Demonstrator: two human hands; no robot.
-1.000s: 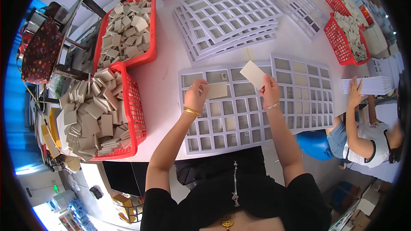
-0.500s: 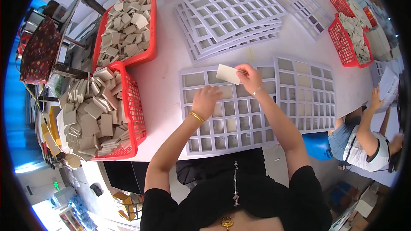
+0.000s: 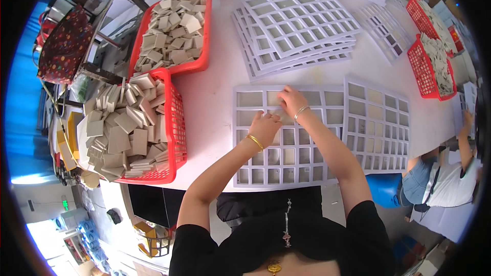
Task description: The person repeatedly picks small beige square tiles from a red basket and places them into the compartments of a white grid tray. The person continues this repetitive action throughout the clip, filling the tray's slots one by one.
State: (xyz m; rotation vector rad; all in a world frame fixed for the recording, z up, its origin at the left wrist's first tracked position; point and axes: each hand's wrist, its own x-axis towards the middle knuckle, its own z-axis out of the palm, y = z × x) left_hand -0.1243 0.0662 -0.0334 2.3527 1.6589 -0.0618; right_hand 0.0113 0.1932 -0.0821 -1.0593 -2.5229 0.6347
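Showing rectangular cells, some holding cream tiles (image 3: 274,97), a white grid frame (image 3: 282,166), any print too small to read, lies beneath the half-curled left hand (image 3: 265,129) and right hand (image 3: 294,104), grip unclear, on the table (image 3: 210,117).

On your left hangs a blue curtain (image 3: 24,117) beside a dark metal rack (image 3: 102,73); a green sign (image 3: 65,205) glows on the pale wall (image 3: 43,209). Your white table (image 3: 215,79) stands above grey floor (image 3: 381,219), a blue seat (image 3: 383,191) at its right.
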